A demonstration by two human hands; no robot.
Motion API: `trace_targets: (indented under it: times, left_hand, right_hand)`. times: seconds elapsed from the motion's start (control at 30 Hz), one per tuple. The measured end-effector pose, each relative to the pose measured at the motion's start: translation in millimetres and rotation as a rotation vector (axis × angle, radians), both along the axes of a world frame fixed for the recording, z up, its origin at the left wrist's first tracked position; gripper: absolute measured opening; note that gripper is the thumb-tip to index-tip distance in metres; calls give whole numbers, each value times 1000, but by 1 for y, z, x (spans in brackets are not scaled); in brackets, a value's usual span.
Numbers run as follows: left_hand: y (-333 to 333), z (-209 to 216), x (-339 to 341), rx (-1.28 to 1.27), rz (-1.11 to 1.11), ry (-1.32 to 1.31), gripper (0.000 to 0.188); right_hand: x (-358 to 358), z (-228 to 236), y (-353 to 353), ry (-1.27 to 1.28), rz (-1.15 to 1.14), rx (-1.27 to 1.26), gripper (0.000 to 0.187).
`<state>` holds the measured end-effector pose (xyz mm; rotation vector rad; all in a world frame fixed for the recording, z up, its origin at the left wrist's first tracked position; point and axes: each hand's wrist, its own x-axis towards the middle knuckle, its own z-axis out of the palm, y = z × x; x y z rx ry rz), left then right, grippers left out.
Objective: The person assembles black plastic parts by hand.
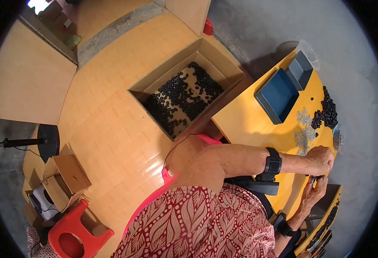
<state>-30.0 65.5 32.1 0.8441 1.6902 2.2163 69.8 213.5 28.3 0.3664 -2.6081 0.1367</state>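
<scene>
At the far edge of the yellow wooden table (240, 121), the bare left hand (320, 160) is curled closed, its fingertips hidden, so whether it grips anything cannot be told. Just below it in view, the bare right hand (316, 192) pinches a small dark piece (313, 179) between thumb and fingers; the piece is too small to make out clearly. Near the left hand, a clear plastic cup (337, 136) stands at the table's far edge. Further toward the table's left end, a heap of small, round black pieces (326, 112) lies along that far edge, with a scatter of small silvery pieces (304, 135) on its nearer side. A dark blue rectangular tray (278, 95) sits by the left edge, and a smaller grey rectangular tray (299, 71) is just beside it, near the far left corner. An open brown cardboard box (156, 82) on the floor holds more black pieces.
</scene>
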Motion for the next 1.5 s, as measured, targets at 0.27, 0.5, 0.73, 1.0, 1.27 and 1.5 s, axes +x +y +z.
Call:
trace_targets:
  times: [0.27,0.5,0.73,1.0,1.27,1.5]
  left_hand:
    - [18,-2,-6,48,79,57,12]
    - [-28,-11,-34,19,39,20,18]
    - [-69,-2,-26,16,-181,-192,23]
    - [-73,-21,-2,-125,-286,-283,22]
    - [-65,-27,15,-83,-328,-366,26]
    - [-68,-21,21,-24,-443,-594,26]
  right_hand:
    - [11,13,6,23,-51,50,17]
    - [8,18,16,78,-180,-121,20]
    - [10,-5,41,-61,-258,-443,22]
    - [-6,-24,26,-225,-311,-134,22]
    - [10,18,-35,-96,-6,-708,24]
    - [11,8,-54,31,99,-698,33]
